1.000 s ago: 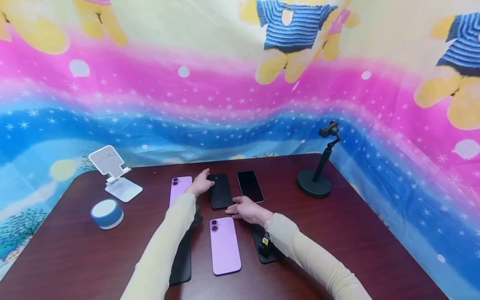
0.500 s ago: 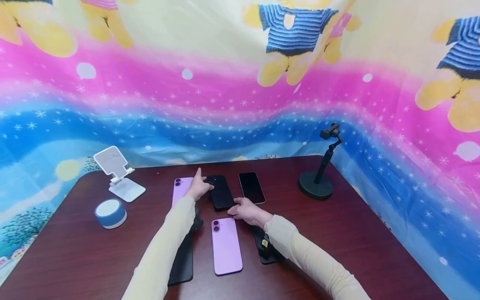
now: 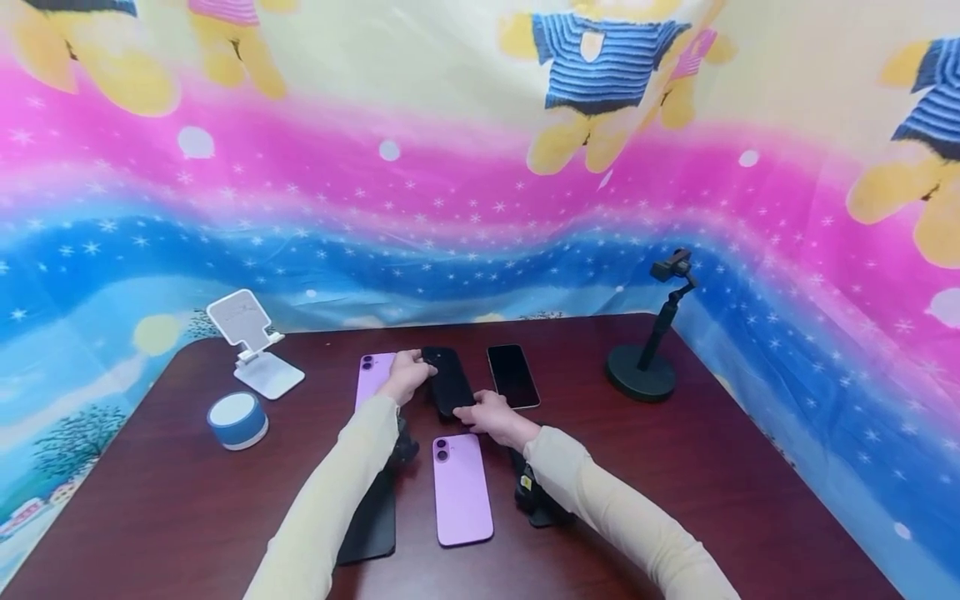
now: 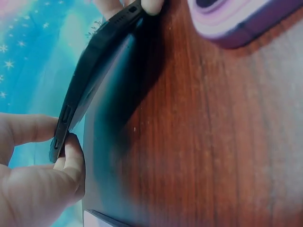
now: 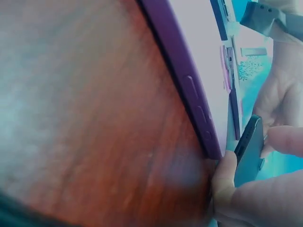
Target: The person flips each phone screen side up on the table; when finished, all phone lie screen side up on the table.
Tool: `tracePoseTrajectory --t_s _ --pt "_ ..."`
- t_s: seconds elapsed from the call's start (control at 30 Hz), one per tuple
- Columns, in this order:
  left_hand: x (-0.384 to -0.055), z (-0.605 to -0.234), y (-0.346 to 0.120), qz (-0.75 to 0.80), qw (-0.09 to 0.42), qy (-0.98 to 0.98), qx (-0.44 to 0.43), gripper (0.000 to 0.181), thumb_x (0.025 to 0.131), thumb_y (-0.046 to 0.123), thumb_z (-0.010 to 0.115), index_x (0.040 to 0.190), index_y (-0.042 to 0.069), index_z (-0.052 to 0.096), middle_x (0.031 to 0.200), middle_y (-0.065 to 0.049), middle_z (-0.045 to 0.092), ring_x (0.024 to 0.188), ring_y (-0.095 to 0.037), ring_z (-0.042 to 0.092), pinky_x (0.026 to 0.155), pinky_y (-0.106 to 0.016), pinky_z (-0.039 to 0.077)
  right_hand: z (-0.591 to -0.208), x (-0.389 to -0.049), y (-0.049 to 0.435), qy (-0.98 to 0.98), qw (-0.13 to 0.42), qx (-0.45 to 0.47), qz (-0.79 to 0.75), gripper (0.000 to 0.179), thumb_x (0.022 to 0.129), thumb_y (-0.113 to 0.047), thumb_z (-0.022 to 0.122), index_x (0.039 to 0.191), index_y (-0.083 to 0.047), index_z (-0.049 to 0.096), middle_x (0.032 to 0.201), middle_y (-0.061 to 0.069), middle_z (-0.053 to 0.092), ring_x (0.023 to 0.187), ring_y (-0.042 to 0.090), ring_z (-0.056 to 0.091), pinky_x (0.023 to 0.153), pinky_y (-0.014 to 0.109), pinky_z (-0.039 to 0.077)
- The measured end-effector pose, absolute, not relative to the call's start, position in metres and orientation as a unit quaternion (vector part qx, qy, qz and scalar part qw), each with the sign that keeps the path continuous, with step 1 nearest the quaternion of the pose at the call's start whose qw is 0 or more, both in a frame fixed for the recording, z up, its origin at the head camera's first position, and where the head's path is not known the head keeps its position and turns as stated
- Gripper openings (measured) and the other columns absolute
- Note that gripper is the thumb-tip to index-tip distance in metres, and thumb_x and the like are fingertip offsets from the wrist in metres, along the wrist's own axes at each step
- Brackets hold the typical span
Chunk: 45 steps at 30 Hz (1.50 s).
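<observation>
A black smartphone (image 3: pixel 447 383) is held between my two hands at the far middle of the table. My left hand (image 3: pixel 407 375) pinches its upper left end; in the left wrist view that phone (image 4: pixel 87 71) stands tilted off the wood, its edge between thumb and fingers. My right hand (image 3: pixel 498 417) pinches the near end, with thumb and fingers on either side of the phone (image 5: pixel 251 151) in the right wrist view. Just in front lies a purple phone (image 3: pixel 462 492), camera side up. Another purple phone (image 3: pixel 372 377) lies left of it, partly behind my left arm.
A dark-screened phone (image 3: pixel 513 377) lies behind my right hand. Black slabs (image 3: pixel 375 521) lie under both forearms, partly covered. At left are a white folding stand (image 3: pixel 272 375) and a blue-and-white round object (image 3: pixel 237 419). A black phone stand (image 3: pixel 641 371) rises at the right.
My left hand's raised finger has come down, and both hands now grip the black phone. The phone has tilted up from lying flat. The head view has shifted slightly left.
</observation>
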<state>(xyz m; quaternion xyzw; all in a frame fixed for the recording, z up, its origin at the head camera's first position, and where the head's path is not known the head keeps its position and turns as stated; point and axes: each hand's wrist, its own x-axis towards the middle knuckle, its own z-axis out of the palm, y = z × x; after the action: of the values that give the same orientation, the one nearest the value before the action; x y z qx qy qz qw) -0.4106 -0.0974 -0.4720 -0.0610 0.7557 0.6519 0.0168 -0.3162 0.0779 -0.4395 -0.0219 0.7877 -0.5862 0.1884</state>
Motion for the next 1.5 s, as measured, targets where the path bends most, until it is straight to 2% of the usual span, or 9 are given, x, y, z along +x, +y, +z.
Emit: tracePoseTrajectory --t_s 0.13,0.3,0.47,0.67,0.87,1.0,1.2,1.3,1.5 --pt "-0.381 -0.437 -0.086 0.671 0.024 0.737 -0.074 0.068 0.082 -0.012 0.056 0.143 -0.014 0.028 0.140 -0.034 0.041 0.130 -0.036 0.043 0.106 -0.041 0.042 -0.438 -0.317 0.077 0.800 0.185 -0.003 -0.571 0.071 0.090 -0.021 0.066 0.138 0.016 0.029 0.143 0.039 0.004 0.111 0.037 0.061 0.093 0.042 0.052" --pt "-0.376 -0.428 -0.081 0.697 0.017 0.714 -0.067 0.066 0.081 -0.015 0.054 0.142 -0.013 0.031 0.136 -0.032 0.046 0.125 -0.036 0.048 0.105 -0.040 0.043 -0.434 -0.317 0.076 0.811 0.181 -0.001 -0.557 0.079 0.086 -0.031 0.070 0.139 0.014 0.031 0.144 0.037 0.007 0.105 0.035 0.062 0.093 0.043 0.052" --pt "-0.372 -0.425 -0.078 0.684 0.005 0.727 -0.065 0.062 0.082 -0.012 0.055 0.141 -0.012 0.035 0.133 -0.031 0.050 0.123 -0.038 0.052 0.103 -0.042 0.045 -0.432 -0.317 0.075 0.830 0.179 -0.012 -0.528 0.077 0.082 -0.036 0.074 0.131 0.012 0.040 0.138 0.034 0.024 0.093 0.028 0.064 0.087 0.040 0.055" --pt "-0.365 -0.423 -0.077 0.605 -0.046 0.794 -0.043 0.056 0.084 -0.001 0.061 0.137 -0.010 0.045 0.125 -0.028 0.058 0.115 -0.036 0.059 0.098 -0.042 0.049 -0.432 -0.320 0.074 0.858 0.156 -0.031 -0.489 0.057 0.076 -0.035 0.079 0.108 0.006 0.053 0.108 0.024 0.052 0.074 0.021 0.064 0.069 0.032 0.058" --pt "-0.358 -0.425 -0.082 0.556 -0.101 0.824 -0.020 0.056 0.083 0.010 0.066 0.136 -0.002 0.051 0.114 -0.023 0.066 0.107 -0.033 0.064 0.095 -0.042 0.050 -0.429 -0.323 0.075 0.836 0.188 -0.033 -0.514 0.069 0.077 -0.032 0.079 0.123 0.008 0.046 0.117 0.022 0.060 0.090 0.027 0.069 0.080 0.040 0.058" --pt "-0.355 -0.429 -0.088 0.585 -0.079 0.807 -0.013 0.058 0.090 0.021 0.065 0.143 0.010 0.044 0.126 -0.020 0.061 0.111 -0.032 0.063 0.098 -0.042 0.048 -0.431 -0.325 0.077 0.802 0.218 -0.042 -0.554 0.065 0.081 -0.026 0.076 0.128 0.006 0.046 0.119 0.020 0.062 0.099 0.029 0.067 0.085 0.041 0.056" --pt "-0.353 -0.430 -0.087 0.674 -0.021 0.738 0.029 0.052 0.101 0.026 0.048 0.149 0.012 0.032 0.151 -0.017 0.034 0.129 -0.034 0.047 0.104 -0.046 0.043 -0.433 -0.328 0.080 0.778 0.236 -0.038 -0.582 0.061 0.084 -0.024 0.073 0.130 0.005 0.047 0.116 0.017 0.066 0.103 0.027 0.066 0.085 0.035 0.055" --pt "-0.353 -0.431 -0.085 0.690 0.005 0.723 0.041 0.054 0.103 0.026 0.042 0.152 0.014 0.023 0.152 -0.020 0.032 0.132 -0.036 0.043 0.106 -0.048 0.040 -0.433 -0.328 0.081 0.772 0.243 -0.041 -0.586 0.064 0.085 -0.023 0.071 0.135 0.006 0.042 0.119 0.018 0.064 0.107 0.029 0.065 0.082 0.031 0.054" --pt "-0.352 -0.433 -0.086 0.722 0.089 0.683 0.061 0.063 0.106 0.032 0.030 0.153 0.001 0.002 0.150 -0.031 0.028 0.132 -0.046 0.039 0.108 -0.054 0.035 -0.434 -0.329 0.082 0.759 0.257 -0.060 -0.595 0.064 0.088 -0.019 0.067 0.138 0.007 0.038 0.118 0.019 0.065 0.109 0.030 0.064 0.069 0.023 0.049"
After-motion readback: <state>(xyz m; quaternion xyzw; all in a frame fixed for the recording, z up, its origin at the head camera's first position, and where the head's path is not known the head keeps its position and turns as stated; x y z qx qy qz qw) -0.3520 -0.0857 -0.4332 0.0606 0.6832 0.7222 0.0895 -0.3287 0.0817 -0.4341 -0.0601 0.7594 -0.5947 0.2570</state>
